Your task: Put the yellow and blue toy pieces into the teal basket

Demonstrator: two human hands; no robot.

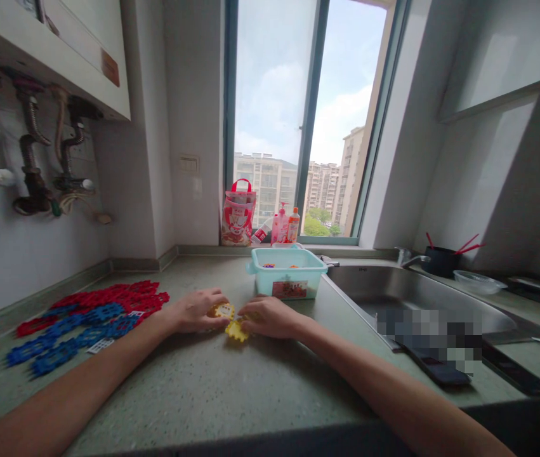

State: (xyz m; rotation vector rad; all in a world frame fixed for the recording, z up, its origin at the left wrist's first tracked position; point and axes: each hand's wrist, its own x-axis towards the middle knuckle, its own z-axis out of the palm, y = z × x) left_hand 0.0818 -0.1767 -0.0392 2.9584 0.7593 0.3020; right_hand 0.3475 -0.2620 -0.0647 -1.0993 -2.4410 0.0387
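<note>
Both my hands rest on the green speckled counter, close together near its middle. My left hand covers an orange-yellow toothed plastic piece, fingers curled over it. My right hand pinches a yellow toothed piece that lies against the first; the two pieces touch between my fingertips. Just behind my hands stands a light blue plastic tub with a few small coloured pieces inside.
A flat mat of joined red pieces and blue pieces lies at the left by the wall. A steel sink is at the right, with a dark phone on its edge. Bottles and a red bag stand on the windowsill.
</note>
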